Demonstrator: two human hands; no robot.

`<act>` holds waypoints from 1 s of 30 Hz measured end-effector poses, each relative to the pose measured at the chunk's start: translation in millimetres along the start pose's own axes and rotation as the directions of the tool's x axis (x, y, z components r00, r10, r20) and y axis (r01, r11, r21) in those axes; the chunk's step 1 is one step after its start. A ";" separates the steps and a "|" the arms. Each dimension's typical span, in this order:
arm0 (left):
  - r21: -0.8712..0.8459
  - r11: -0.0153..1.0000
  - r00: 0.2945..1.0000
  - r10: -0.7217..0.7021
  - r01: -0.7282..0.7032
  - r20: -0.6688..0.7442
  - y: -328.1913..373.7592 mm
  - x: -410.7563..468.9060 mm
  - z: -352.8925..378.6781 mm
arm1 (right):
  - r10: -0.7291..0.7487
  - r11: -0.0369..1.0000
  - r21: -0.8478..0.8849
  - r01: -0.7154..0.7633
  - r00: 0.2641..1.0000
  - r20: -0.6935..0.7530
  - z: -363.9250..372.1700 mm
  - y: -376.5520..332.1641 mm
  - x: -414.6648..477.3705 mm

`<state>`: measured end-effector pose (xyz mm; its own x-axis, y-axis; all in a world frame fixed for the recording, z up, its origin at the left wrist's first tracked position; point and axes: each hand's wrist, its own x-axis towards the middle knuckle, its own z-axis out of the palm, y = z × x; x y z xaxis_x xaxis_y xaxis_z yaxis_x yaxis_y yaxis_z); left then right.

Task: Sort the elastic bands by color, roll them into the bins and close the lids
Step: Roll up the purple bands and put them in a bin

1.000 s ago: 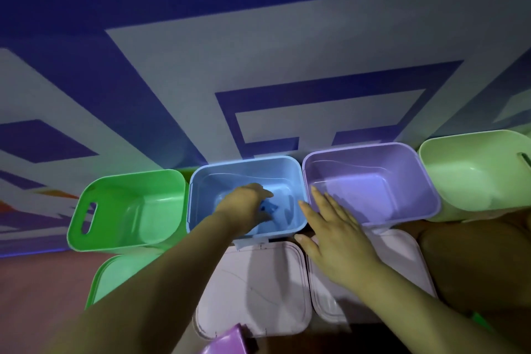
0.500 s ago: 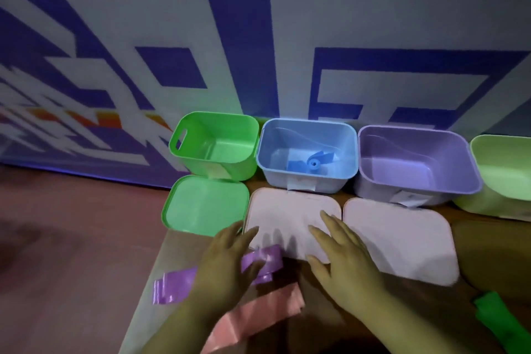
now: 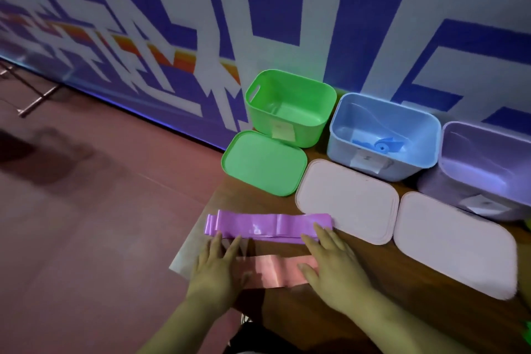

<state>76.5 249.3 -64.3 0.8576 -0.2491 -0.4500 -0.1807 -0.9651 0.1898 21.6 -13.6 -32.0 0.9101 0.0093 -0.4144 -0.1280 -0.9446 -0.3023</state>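
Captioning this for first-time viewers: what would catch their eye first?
The purple elastic band lies flat at the left end of the table, with the left hand and right hand touching it. Behind, the blue bin holds a rolled blue band, between the green bin and purple bin.

A glossy purple elastic band [image 3: 270, 224] is laid out flat, with a pink elastic band [image 3: 275, 271] just beside it; a rolled blue band [image 3: 382, 146] is contained in the open blue plastic bin [image 3: 413, 165].
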 end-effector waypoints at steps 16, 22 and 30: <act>-0.140 0.989 0.991 -0.070 0.054 -0.115 -76.2 41.7 -4.6 | -0.138 0.987 -0.064 0.149 0.980 0.141 5.6 -89.4 115.6; -0.232 0.972 0.974 -0.091 0.041 -0.209 -91.2 53.5 -4.6 | -0.293 0.952 -0.049 0.301 0.947 0.133 8.7 -121.8 159.5; -0.294 0.956 0.951 -0.083 -0.009 -0.299 -97.3 67.1 -1.0 | -0.451 0.892 0.018 0.451 0.888 0.091 8.5 -128.1 197.2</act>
<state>152.1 326.5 -112.0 0.9742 -0.1326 -0.1825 -0.0390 -0.8959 0.4425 214.2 112.0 -82.3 0.8300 0.4637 -0.3101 0.2890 -0.8329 -0.4719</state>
